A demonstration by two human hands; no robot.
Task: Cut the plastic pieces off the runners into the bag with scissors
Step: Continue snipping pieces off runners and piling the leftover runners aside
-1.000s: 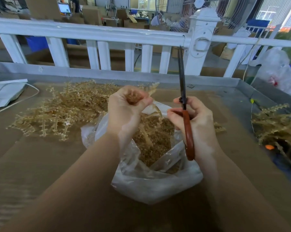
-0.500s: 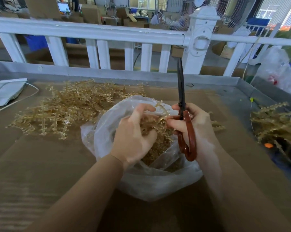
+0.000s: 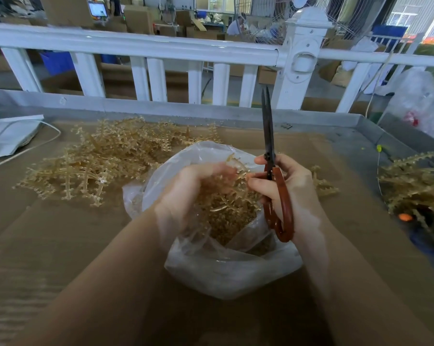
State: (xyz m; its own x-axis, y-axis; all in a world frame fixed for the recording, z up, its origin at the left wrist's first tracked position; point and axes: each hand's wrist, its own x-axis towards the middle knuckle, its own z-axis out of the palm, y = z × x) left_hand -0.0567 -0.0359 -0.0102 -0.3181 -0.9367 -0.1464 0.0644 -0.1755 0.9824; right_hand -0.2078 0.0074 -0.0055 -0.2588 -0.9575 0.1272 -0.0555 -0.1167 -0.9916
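Observation:
A clear plastic bag [image 3: 226,273] lies open on the table in front of me, part-filled with small tan plastic pieces [image 3: 226,216]. My left hand [image 3: 193,193] is inside the bag's mouth, its fingers curled into the pieces and a runner there; motion blur hides the exact hold. My right hand [image 3: 291,188] grips red-handled scissors [image 3: 276,193], the dark blades closed and pointing up, and its fingertips touch a runner [image 3: 236,168] at the bag's rim. A heap of tan runners [image 3: 103,163] lies to the left behind the bag.
A second heap of runners [image 3: 415,186] lies at the right by a dark container. A white sack [image 3: 8,136] and a cord lie far left. A metal rim [image 3: 186,108] and a white railing [image 3: 161,48] bound the cardboard-covered table [image 3: 61,245].
My left hand came down from above the bag, where it held a fistful of pieces, into the bag's mouth. The scissors stayed upright in my right hand, which shifted slightly.

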